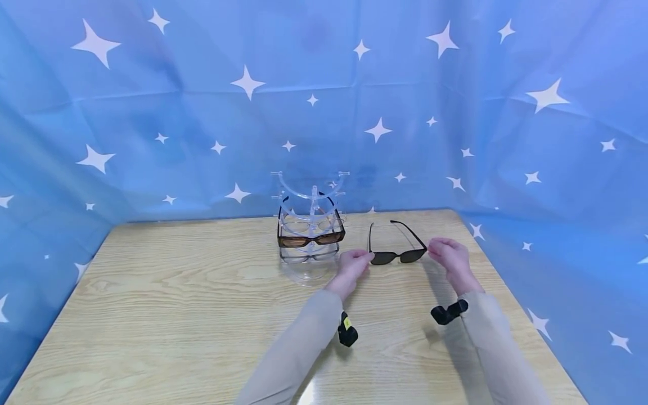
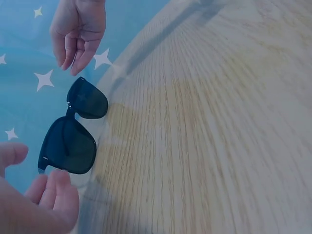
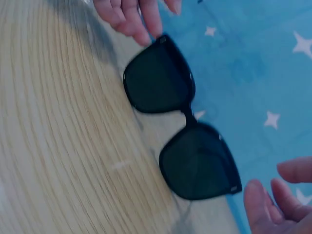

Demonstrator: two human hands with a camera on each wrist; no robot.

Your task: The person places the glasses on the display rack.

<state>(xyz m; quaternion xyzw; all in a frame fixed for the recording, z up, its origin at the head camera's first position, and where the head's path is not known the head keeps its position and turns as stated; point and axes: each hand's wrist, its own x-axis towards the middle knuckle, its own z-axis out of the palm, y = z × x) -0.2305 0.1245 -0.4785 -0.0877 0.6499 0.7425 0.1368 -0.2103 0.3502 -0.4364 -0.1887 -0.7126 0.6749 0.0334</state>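
A pair of black sunglasses [image 1: 397,257] has its dark lenses toward me and both temples unfolded backward. By its left end is my left hand [image 1: 352,264], fingertips at the frame's corner; in the left wrist view its thumb stands apart from its fingers [image 2: 61,195]. My right hand [image 1: 450,257] is just off the right end, and the right wrist view shows a gap between thumb and fingers [image 3: 261,200]. Whether the sunglasses [image 3: 161,80] touch the table is unclear. Left of them stands a clear eyewear stand [image 1: 314,194].
The stand carries brown-tinted sunglasses [image 1: 331,238], thin-framed glasses above them, and grey-framed glasses [image 1: 309,257] lower down. All this is on a wood-grain table [image 1: 167,315]. A blue curtain [image 1: 314,34] with white stars hangs behind and along the sides.
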